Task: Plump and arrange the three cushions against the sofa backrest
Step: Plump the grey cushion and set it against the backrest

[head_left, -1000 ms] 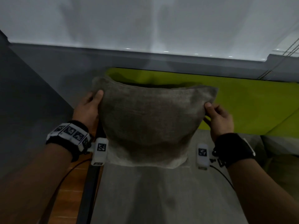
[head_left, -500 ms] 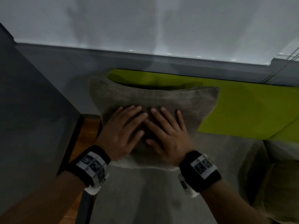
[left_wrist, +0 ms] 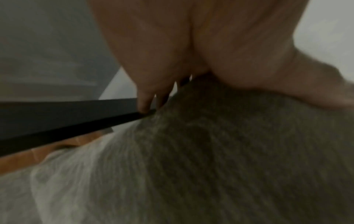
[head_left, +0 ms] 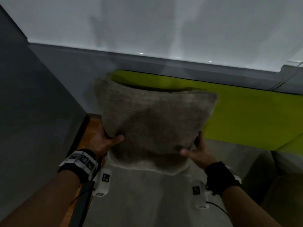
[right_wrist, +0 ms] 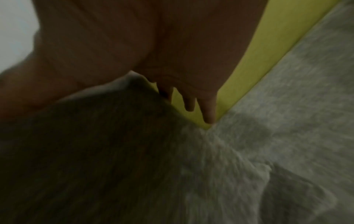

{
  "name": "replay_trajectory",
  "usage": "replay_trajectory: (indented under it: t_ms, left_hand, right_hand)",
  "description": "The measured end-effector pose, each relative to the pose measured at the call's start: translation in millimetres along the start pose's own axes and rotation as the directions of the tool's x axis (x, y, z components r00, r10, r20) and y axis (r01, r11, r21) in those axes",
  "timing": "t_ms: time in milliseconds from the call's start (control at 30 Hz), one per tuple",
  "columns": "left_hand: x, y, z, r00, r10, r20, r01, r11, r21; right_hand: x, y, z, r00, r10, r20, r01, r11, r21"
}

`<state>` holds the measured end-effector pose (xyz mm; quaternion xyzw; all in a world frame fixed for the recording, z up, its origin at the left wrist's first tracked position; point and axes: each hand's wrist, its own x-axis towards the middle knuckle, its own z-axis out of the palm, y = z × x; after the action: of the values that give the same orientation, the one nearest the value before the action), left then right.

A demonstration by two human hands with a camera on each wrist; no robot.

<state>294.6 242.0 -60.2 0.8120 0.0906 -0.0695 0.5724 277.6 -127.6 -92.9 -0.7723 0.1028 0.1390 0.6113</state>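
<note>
- At the left end of the sofa, a grey-brown woven fabric cushion [head_left: 154,122] stands upright on the pale grey seat [head_left: 147,202], its back leaning toward the lime-green backrest [head_left: 242,115].
- The left hand [head_left: 105,141] grips the cushion's lower left corner, thumb across the front face and fingers tucked behind; the left wrist view shows the palm wrapped onto the fabric.
- The right hand [head_left: 195,153] is clamped on the lower right corner in the same way, thumb in front, fingers behind.
- The cushion's long axis runs left to right, parallel to the backrest, so it sits directly between the two hands and neither is clearly nearer.
- The top edge flares wider than the pinched bottom, and its upper left corner stands just off the green padding, with a dark gap showing behind it.
- Judging from this, the cushion is being squeezed to plump it; the coming move likely turns on pushing it straight back so the whole rear face meets the backrest.
- A second cushion [head_left: 282,194] of similar cloth seems to lie at the far right, dim and partly cut off.
- A strip of orange-brown wood [head_left: 91,128] shows beside the sofa's left edge.
</note>
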Motion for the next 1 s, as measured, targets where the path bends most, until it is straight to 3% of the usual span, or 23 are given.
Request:
replay_trajectory:
  t_ms: [67,200,367,567,667,800,900,967,1000]
  left_hand:
    - [-7,-7,6,1.000,-0.001,-0.005,0.001,0.992,-0.129]
    - [-16,-10,-5,0.998,0.001,-0.068,-0.010,0.992,-0.130]
    - [0,-17,-10,0.998,0.013,-0.066,-0.004,0.990,0.139]
    - [7,1,-3,0.996,0.009,-0.090,0.002,0.992,0.123]
    - [3,-10,-6,0.999,0.031,-0.033,-0.027,0.994,0.103]
    - [11,-12,-14,0.996,-0.088,0.010,0.086,0.987,0.137]
    - [1,-9,-14,0.990,-0.116,0.079,0.101,0.980,0.174]
    - [-19,-11,-10,0.951,-0.230,0.209,0.156,0.935,0.318]
    - [-32,-15,-5,0.899,-0.324,0.295,0.180,0.887,0.426]
  right_hand:
    - [-2,4,14,0.997,-0.050,0.052,0.052,0.998,-0.047]
    - [-9,1,33,0.972,-0.206,-0.117,0.212,0.976,0.047]
    - [-1,-6,47,0.991,-0.130,-0.014,0.131,0.988,0.076]
    - [-7,-22,52,0.974,-0.153,-0.164,0.170,0.981,0.092]
    - [-15,-18,65,0.962,-0.154,-0.227,0.173,0.983,0.065]
    - [-5,-12,76,0.955,-0.173,-0.242,0.164,0.985,-0.056]
    - [-11,-29,68,0.969,-0.143,-0.203,0.140,0.990,-0.029]
    - [-36,-36,58,0.979,-0.098,-0.179,0.088,0.994,-0.061]
    - [-56,-31,53,0.982,-0.041,-0.187,0.021,0.994,-0.110]
